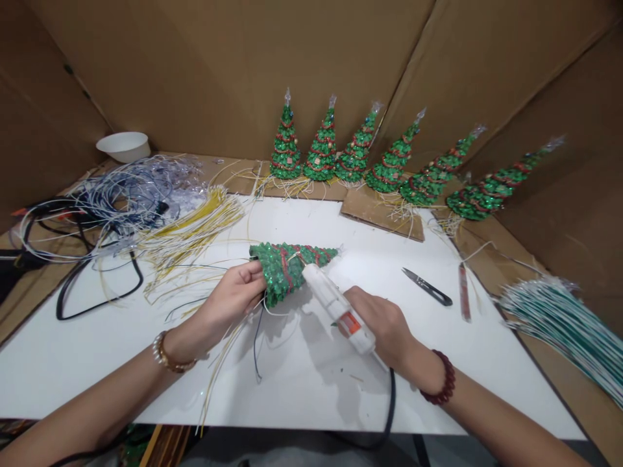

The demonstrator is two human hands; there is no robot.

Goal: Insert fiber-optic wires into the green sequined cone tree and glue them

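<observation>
My left hand (232, 295) is closed around the wide base of a small green sequined Christmas tree (285, 266), held on its side above the white table (302, 383), tip pointing right. Thin yellow and white wires hang from its base under my palm. My right hand (384, 324) grips a white hot glue gun (335, 305), whose nozzle touches the tree's side near a red garland band. The gun's black cord (392, 395) drops off the table's front edge.
Several finished green trees (360, 152) stand in a row at the back on cardboard. Black snips (428, 287) lie right of my hands. Yellow wires (195, 227), coiled cables (117, 194), a white bowl (124, 146) sit left; green-white wires (559, 318) right.
</observation>
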